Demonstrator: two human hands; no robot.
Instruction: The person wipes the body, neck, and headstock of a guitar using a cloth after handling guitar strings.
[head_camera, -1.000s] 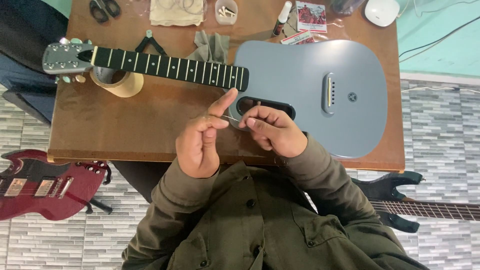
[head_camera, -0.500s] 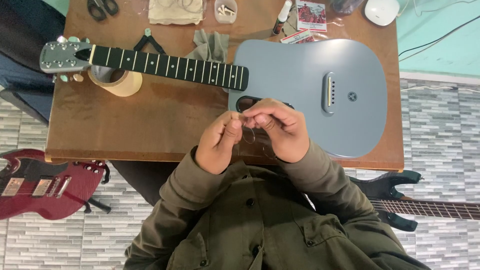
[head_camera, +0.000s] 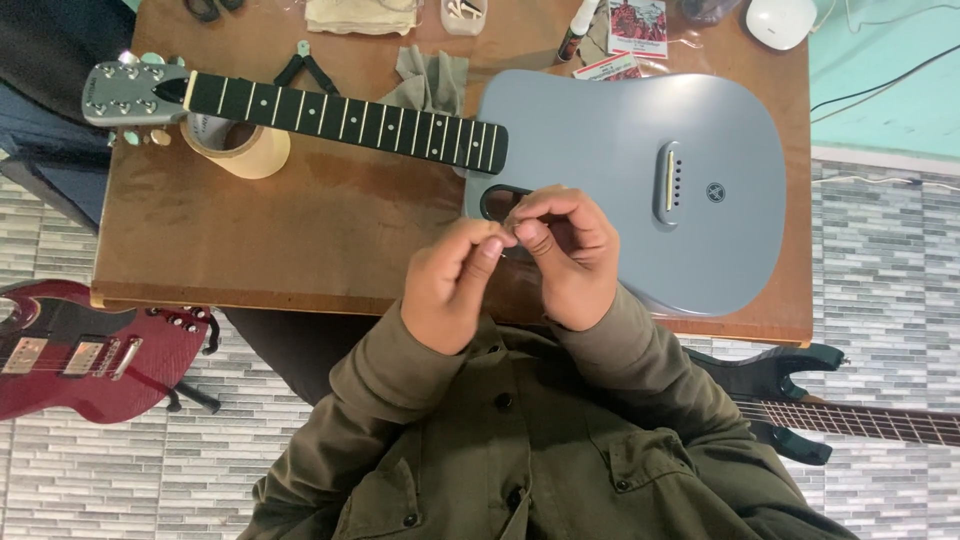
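Two hands meet over the lower edge of the grey-blue stringless acoustic guitar (head_camera: 640, 180) lying long-axis left-right on the brown wooden table (head_camera: 300, 230). Left hand (head_camera: 452, 285) and right hand (head_camera: 565, 250) pinch narrow, fingertips touching beside its oval soundhole (head_camera: 497, 198), on something too small to tell. A beige tape roll (head_camera: 240, 150) props the guitar's neck.

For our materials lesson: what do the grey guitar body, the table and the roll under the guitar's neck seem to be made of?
Grey guitar body: smooth, matte, even grey with no grain, so likely a moulded composite or painted shell; the look leaves it open.
Table: brown, semi-gloss, faintly mottled, probably varnished wood or veneer.
Roll: tan ring with a hollow core, apparently paper masking tape.
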